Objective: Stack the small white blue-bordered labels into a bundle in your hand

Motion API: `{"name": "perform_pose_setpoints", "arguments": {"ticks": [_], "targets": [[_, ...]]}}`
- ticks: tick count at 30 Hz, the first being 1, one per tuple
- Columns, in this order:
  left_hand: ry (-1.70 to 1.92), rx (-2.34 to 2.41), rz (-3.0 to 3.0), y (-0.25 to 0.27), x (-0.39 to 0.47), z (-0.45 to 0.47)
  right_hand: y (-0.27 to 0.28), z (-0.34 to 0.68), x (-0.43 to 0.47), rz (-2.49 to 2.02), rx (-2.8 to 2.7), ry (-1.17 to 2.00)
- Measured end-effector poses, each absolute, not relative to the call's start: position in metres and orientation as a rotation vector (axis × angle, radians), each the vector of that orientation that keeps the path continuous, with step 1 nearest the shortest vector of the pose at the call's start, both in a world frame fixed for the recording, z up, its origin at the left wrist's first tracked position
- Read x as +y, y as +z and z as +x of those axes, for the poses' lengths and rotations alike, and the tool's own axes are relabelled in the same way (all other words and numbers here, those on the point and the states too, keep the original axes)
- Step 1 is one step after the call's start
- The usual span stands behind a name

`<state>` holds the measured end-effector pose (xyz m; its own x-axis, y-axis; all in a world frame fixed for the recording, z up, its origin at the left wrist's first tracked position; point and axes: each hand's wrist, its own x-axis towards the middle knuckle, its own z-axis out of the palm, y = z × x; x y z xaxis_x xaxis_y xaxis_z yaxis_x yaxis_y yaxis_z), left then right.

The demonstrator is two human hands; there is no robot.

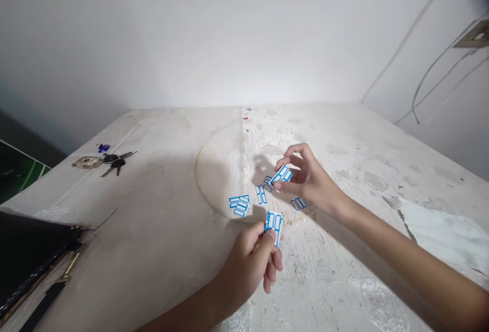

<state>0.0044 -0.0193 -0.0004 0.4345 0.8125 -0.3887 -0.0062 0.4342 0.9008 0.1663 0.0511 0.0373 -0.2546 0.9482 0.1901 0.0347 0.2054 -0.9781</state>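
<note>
Blue-outlined white cards (261,194) lie loose on the pale surface (171,169), some overlapping. Left hand (250,255): near card (274,220) pinched under the thumb. Right hand (315,179): tilted card (283,174) pinched between thumb and fingers, beside the loose ones. Keys (114,160) rest well apart, far left.

Left hand (250,255) pinches; right hand (308,176), apparently raised, pinches farther forward.

The head camera looks forward and down over the table (164,266) (wall (191,52) beyond).
</note>
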Motion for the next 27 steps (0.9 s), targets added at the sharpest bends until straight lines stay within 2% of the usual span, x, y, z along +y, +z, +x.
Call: {"name": "perform_pose_setpoints", "arguments": {"ticks": [5, 11, 27], "targets": [[0.701, 1.055, 1.016, 0.0, -0.016, 0.006, 0.025, 0.174, 0.029, -1.021, -1.322, 1.04], [0.79, 1.071, 1.043, 0.002, -0.01, 0.004, 0.022, 0.176, 0.023, -0.976, -1.336, 1.153], [0.729, 1.036, 1.012, 0.002, -0.013, 0.004, 0.028, 0.177, 0.011, -0.921, -1.228, 1.389]]}}
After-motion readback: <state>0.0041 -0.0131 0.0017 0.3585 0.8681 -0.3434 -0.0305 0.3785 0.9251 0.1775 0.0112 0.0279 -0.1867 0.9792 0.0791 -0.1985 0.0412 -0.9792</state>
